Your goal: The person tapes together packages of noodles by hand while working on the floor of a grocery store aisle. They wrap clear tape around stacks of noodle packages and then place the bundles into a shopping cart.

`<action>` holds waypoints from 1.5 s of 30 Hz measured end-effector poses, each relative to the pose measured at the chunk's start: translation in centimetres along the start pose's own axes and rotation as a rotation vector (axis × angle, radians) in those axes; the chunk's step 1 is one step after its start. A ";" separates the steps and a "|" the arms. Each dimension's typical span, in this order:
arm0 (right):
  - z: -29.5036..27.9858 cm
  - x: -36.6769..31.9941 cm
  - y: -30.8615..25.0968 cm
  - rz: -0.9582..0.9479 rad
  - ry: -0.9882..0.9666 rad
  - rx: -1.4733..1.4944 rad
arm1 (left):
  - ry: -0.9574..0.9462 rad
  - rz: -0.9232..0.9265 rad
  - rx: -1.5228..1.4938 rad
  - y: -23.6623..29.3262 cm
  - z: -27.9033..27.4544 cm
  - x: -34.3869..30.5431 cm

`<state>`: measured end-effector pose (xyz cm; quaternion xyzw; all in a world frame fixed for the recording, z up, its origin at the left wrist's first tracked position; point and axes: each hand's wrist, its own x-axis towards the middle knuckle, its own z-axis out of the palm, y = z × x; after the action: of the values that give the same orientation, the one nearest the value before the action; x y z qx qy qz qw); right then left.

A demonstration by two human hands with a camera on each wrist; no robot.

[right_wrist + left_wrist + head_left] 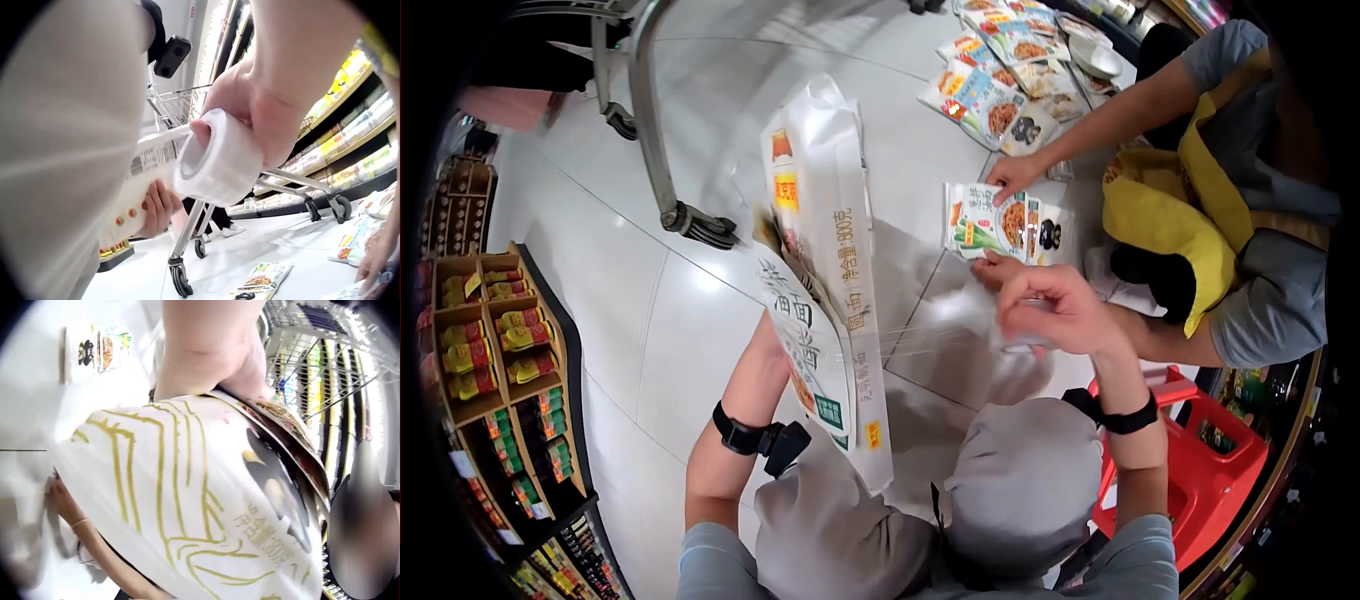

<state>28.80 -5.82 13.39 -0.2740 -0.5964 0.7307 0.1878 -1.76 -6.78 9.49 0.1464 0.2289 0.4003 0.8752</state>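
Right grip (262,109) curled round tape roll (220,159) — left grip (212,356) clutches noodle packs (187,506) just beside it

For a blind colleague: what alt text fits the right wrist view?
A right hand holds a translucent white roll of tape; beyond it the left hand grips long white food packets, with a metal shopping trolley behind.

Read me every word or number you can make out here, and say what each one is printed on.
"净含量:800克": down the tall white noodle packet held by the left hand.
"面": large character on the front packet; its neighbours are unclear.
Too small or blurred: floor packets, shelf goods.
No print shows on the roll of tape in the right hand.
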 end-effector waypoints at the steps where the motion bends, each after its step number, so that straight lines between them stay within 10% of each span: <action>1: 1.1 0.8 0.0 -0.019 0.138 -0.038 | 0.253 0.030 0.066 0.3 2.6 -0.6; 12: 7.1 8.1 1.9 -0.007 0.258 0.088 | 0.096 0.078 0.331 -3.2 6.1 -1.1; 13: 6.8 7.8 2.9 0.029 0.140 0.196 | -0.090 -0.102 -0.082 -3.3 3.6 -0.6; 18: 6.1 5.7 6.5 -0.187 0.092 -0.033 | 0.182 -0.202 0.906 -5.3 2.6 -0.9; 24: 5.9 4.5 8.4 -0.047 0.213 0.224 | 0.306 -0.266 0.603 -9.5 0.4 0.9; 28: 6.2 2.8 9.6 0.017 0.291 0.293 | 0.205 -0.051 1.295 -7.6 4.5 2.5; 33: 6.5 1.4 11.5 0.076 0.381 0.348 | 0.196 -0.474 1.947 -6.4 7.6 3.8; 45: 8.7 4.1 13.8 0.149 0.509 0.369 | 0.413 -0.249 1.835 -11.6 -2.2 5.6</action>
<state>20.94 -13.05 0.44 -0.4522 -0.3662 0.7462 0.3234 7.67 -9.73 0.89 0.6779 0.6183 -0.0140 0.3973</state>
